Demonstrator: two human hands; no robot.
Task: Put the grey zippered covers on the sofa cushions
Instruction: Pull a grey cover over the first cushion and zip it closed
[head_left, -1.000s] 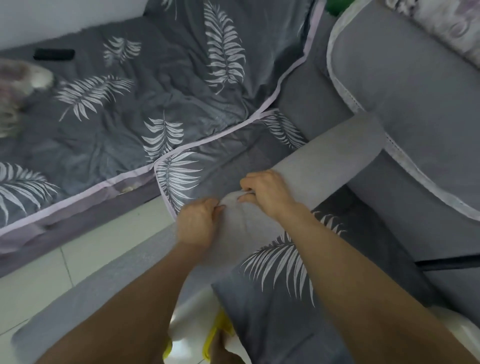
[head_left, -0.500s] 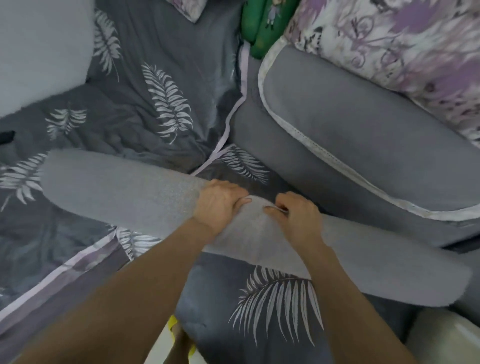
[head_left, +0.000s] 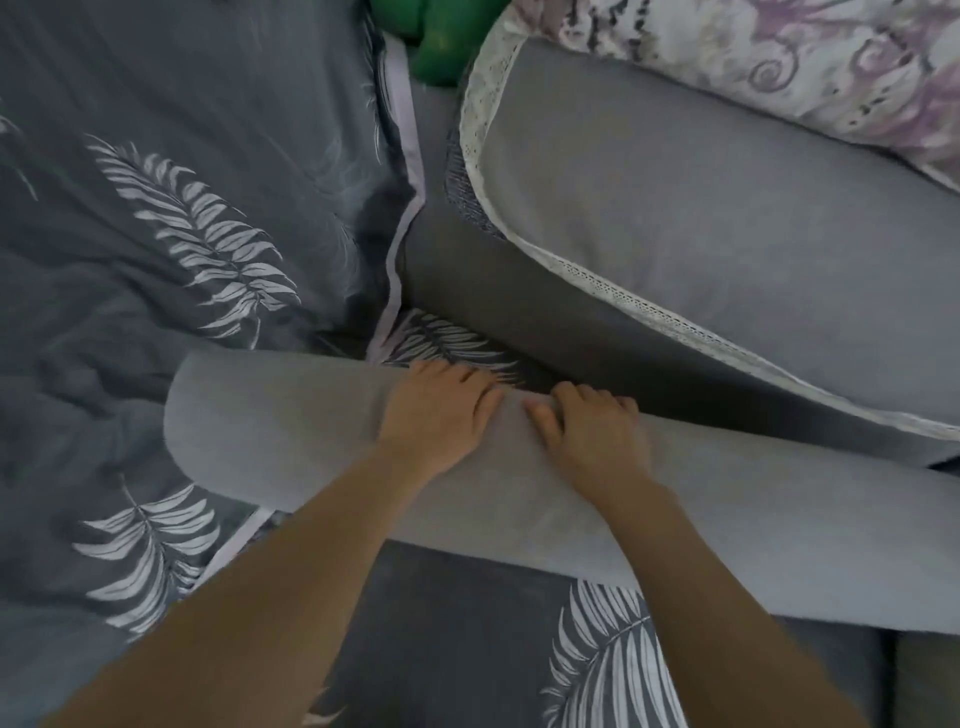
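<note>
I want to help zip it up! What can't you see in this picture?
Head view:
- Zipper: none shows on the grey cover; the left hand and right hand grip its far edge and may hide it.
- Cover's right end: cut off by the picture's right edge.
- Green thing: cut off by the top edge; cannot tell what it is.

left hand (head_left: 436, 415), right hand (head_left: 592, 434), gripping grey cover (head_left: 280, 431)

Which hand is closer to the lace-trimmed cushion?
Right. The right hand holds the grey cover below the lace-trimmed cushion; the left hand sits further left.
</note>
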